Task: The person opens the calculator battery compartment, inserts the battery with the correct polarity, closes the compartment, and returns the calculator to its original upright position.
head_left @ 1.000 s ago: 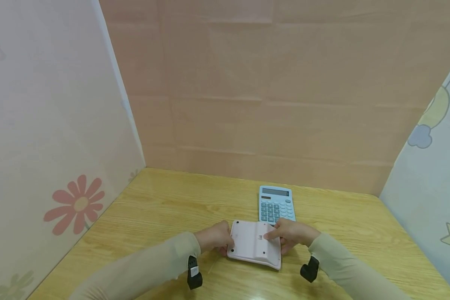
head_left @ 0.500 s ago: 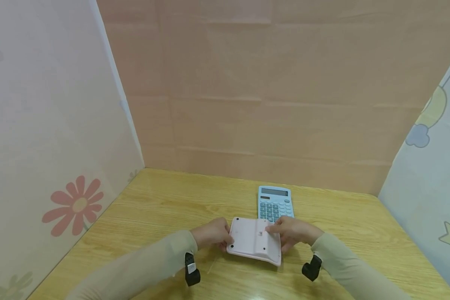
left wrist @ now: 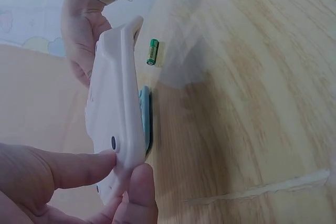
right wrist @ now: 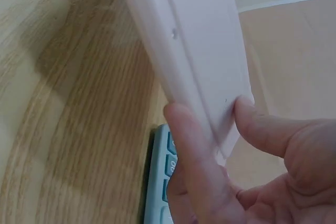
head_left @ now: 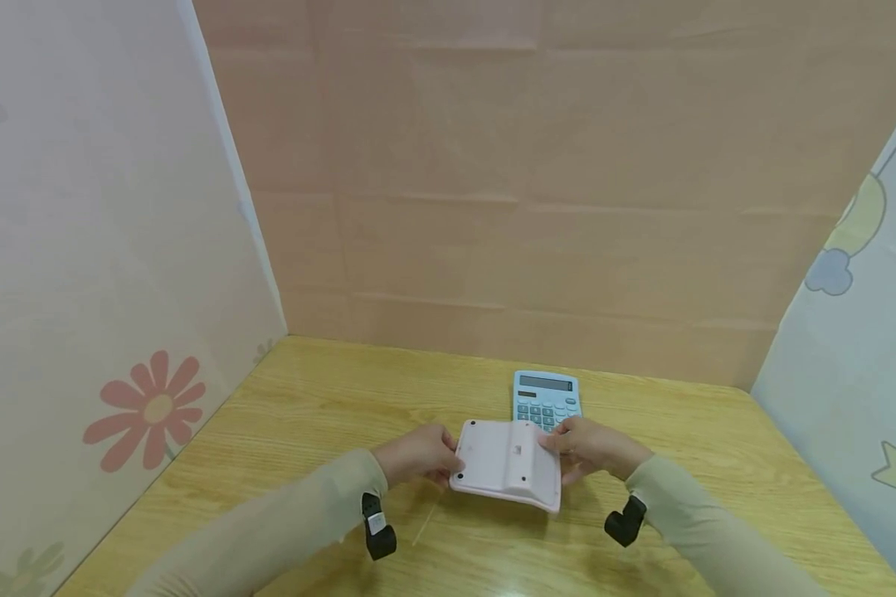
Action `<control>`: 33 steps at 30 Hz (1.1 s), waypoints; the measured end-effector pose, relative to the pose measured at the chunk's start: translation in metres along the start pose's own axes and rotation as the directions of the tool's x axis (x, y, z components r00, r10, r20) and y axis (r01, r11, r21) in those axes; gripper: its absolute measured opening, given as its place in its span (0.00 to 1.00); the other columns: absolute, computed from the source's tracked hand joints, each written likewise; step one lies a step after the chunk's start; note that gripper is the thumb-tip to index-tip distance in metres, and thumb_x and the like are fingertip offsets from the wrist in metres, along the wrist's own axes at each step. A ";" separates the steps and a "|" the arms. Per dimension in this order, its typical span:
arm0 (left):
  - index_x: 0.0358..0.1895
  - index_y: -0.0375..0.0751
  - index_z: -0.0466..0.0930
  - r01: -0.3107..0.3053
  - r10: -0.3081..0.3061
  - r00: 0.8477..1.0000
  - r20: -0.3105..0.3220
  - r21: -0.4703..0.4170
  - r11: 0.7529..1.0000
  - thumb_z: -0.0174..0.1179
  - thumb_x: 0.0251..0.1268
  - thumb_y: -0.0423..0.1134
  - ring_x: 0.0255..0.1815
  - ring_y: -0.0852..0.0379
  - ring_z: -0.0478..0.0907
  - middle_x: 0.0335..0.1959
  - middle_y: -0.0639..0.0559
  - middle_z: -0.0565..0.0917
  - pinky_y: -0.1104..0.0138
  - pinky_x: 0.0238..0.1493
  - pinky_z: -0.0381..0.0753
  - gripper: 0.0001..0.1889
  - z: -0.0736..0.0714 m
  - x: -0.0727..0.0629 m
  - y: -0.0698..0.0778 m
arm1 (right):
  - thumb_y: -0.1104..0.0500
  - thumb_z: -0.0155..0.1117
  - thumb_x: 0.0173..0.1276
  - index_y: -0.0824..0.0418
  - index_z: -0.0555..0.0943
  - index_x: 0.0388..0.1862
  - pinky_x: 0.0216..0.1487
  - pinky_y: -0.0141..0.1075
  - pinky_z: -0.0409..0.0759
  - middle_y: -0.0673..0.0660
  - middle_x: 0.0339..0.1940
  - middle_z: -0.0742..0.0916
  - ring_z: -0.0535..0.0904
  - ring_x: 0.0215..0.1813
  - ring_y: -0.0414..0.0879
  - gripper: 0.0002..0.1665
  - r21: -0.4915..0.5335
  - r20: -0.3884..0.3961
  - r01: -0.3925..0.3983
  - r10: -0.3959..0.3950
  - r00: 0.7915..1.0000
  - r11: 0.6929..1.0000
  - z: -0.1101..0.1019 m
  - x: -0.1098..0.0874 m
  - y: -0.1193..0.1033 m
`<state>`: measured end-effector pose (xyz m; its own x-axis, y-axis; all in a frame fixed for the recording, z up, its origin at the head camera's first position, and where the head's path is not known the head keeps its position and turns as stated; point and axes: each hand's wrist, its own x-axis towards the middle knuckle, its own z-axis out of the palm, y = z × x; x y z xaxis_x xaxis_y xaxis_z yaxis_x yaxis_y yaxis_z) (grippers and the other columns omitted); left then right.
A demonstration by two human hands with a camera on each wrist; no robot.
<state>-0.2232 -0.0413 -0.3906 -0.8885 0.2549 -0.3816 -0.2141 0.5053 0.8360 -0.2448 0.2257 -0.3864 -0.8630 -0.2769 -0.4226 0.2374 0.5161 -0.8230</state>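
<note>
A pale pink calculator (head_left: 485, 458) is held up off the table with its underside facing the head camera, showing a raised ridge, a small latch and dark round feet. Its key side is hidden. My left hand (head_left: 421, 454) pinches its left edge, thumb beside a foot, fingers beneath. At the opposite edge my right hand (head_left: 603, 448) grips it, the thumb (right wrist: 268, 132) on the back and fingers underneath. Just beyond lies a light blue calculator (head_left: 543, 395), screen and keys up; the pink one and my right hand overlap its lower part in the head view.
A green battery (left wrist: 152, 52) lies on the wooden table (head_left: 373, 381), seen in the left wrist view. A brown paper-like backdrop (head_left: 433, 207) closes off the far side. Printed panels stand at left (head_left: 119, 249) and right (head_left: 859, 348).
Both hands have moved the pink calculator slightly up and away, covering more of the blue one. My right thumb has slid from the latch toward the right edge.
</note>
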 end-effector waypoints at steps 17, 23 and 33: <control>0.43 0.30 0.72 -0.155 0.146 0.987 -0.068 -0.166 0.974 0.64 0.56 0.21 0.25 0.55 0.81 0.31 0.42 0.80 0.54 0.37 0.87 0.14 -0.017 0.007 0.009 | 0.50 0.51 0.77 0.64 0.64 0.49 0.40 0.48 0.87 0.60 0.42 0.80 0.83 0.40 0.49 0.18 0.130 -0.042 0.201 -0.197 0.979 0.971 -0.019 0.000 -0.011; 0.42 0.31 0.71 -0.233 0.216 0.970 -0.110 -0.168 0.958 0.64 0.55 0.20 0.29 0.53 0.81 0.32 0.43 0.79 0.52 0.40 0.87 0.14 -0.020 0.005 0.012 | 0.51 0.49 0.78 0.63 0.66 0.49 0.49 0.53 0.84 0.57 0.43 0.83 0.83 0.42 0.48 0.15 0.149 -0.103 0.286 -0.273 0.957 0.947 -0.023 -0.005 -0.017; 0.36 0.38 0.73 -0.375 0.365 0.905 -0.219 -0.006 0.927 0.67 0.56 0.25 0.37 0.53 0.80 0.37 0.45 0.79 0.56 0.40 0.85 0.11 -0.022 0.007 0.012 | 0.54 0.51 0.77 0.63 0.69 0.47 0.58 0.46 0.80 0.57 0.43 0.77 0.79 0.45 0.43 0.12 0.167 -0.231 0.340 -0.298 0.926 0.926 -0.019 -0.010 -0.026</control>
<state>-0.2405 -0.0514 -0.3741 -0.9711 0.2344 0.0459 0.1323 0.3676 0.9205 -0.2509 0.2306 -0.3533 -0.9730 -0.2235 -0.0582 0.0009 0.2484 -0.9687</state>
